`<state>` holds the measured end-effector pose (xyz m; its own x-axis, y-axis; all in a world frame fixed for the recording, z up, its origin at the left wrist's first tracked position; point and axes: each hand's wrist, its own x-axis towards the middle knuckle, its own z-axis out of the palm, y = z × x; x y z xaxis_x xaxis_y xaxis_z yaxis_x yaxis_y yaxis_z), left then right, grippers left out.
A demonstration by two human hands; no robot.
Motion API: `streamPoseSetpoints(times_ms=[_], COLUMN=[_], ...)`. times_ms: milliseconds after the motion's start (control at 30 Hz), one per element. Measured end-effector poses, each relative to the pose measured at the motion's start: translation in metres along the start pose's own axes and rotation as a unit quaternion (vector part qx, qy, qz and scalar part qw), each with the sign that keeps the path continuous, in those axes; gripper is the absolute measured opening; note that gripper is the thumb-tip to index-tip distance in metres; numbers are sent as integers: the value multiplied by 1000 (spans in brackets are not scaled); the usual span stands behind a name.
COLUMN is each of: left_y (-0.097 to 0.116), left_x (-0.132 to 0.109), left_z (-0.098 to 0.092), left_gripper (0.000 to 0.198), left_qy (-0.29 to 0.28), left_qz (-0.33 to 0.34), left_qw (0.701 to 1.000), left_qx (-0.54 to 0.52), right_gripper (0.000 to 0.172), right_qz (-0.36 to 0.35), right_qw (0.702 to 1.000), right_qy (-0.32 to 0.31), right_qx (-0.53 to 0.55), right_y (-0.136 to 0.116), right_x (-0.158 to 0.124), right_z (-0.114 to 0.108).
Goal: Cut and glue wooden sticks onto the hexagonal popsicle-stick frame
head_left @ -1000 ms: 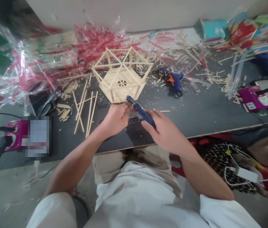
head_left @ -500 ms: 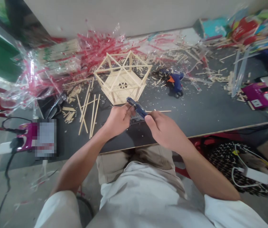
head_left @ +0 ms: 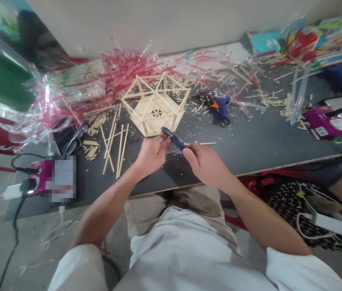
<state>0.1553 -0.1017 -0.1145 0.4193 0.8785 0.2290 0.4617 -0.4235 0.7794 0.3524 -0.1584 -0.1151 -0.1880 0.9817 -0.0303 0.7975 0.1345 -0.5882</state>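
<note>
My right hand (head_left: 204, 162) is closed around dark blue pliers (head_left: 175, 139), whose head points up and left. Close beside that head, my left hand (head_left: 154, 152) has its fingers pinched together; whatever is in them is too small or hidden to make out. Just beyond both hands stands a hexagonal frame of pale wooden sticks (head_left: 156, 106), with a flat stick floor and crossed sticks on top. One loose stick (head_left: 205, 143) lies behind my right hand. Under the hands, a dark see-through ruler-like strip (head_left: 173, 155) is partly covered.
Several long sticks (head_left: 120, 151) lie left of the frame, near short cut pieces (head_left: 92, 151). A blue glue gun (head_left: 221, 108) rests to the right. Plastic wrappers (head_left: 125, 64) crowd the back. Purple power strips (head_left: 325, 123) with cables sit at both sides.
The camera view has shifted slightly, so the table appears a little lower. Both hands and the pliers keep almost the same pose.
</note>
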Motion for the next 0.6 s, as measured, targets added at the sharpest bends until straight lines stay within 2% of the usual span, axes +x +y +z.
streamPoseSetpoints(times_ms=[267,600], left_y=[-4,-8], left_x=[-1,-1], left_z=[0,2], left_gripper=[32,31], left_qy=[-12,-55], left_qz=[-1,4], left_qw=[999,997], left_qx=[32,49], right_gripper=[55,47], right_qz=[73,98], right_qw=[989,978], right_qy=[-54,-57], right_qx=[-117,-176], right_y=[-7,-7], right_x=[2,-3], right_z=[1,1])
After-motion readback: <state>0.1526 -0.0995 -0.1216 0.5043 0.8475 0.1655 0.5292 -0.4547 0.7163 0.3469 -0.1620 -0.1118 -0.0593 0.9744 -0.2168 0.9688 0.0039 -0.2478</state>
